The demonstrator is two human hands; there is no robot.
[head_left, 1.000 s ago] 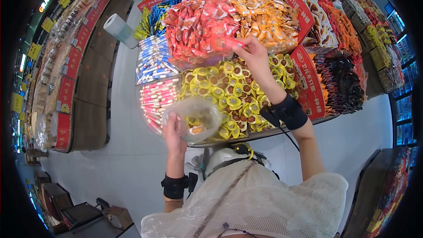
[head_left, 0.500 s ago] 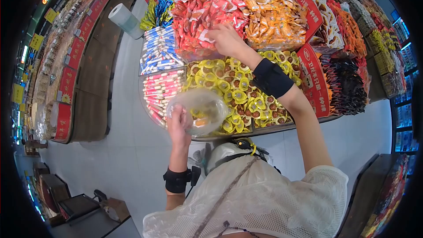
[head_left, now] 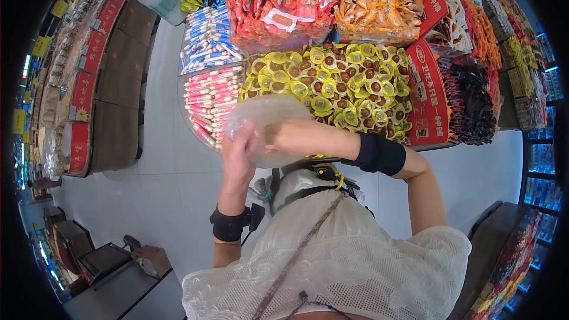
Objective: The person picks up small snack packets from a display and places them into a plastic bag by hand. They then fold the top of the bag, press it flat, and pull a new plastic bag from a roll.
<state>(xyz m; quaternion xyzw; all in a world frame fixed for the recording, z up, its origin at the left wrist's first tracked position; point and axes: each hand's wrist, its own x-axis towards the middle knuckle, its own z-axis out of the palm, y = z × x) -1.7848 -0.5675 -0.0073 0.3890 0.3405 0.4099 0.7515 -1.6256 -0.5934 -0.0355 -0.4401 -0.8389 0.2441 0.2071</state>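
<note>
My left hand point(head_left: 239, 153) is closed on the rim of a clear plastic bag point(head_left: 269, 108), held in front of the display's near edge. My right hand point(head_left: 280, 137) reaches into the bag's mouth from the right; blur and film hide its fingers, and I cannot see what they hold. Something orange shows faintly low in the bag. Just beyond lie yellow-wrapped snacks with brown balls point(head_left: 323, 86) and pink-and-white wrapped sticks point(head_left: 210, 98). Red snack packets point(head_left: 281, 0) are heaped farther back, beside orange packets point(head_left: 376, 6).
Blue-and-white sticks point(head_left: 207, 38) fill the compartment at the left. A roll of plastic bags point(head_left: 160, 1) stands at the display's back left corner. Red sign boards point(head_left: 428, 92) edge the right side. A long shelf point(head_left: 115, 77) runs along the left, across an aisle.
My right hand has come down from the red packets into the plastic bag. My left hand still holds the bag. The view has tilted down slightly.
</note>
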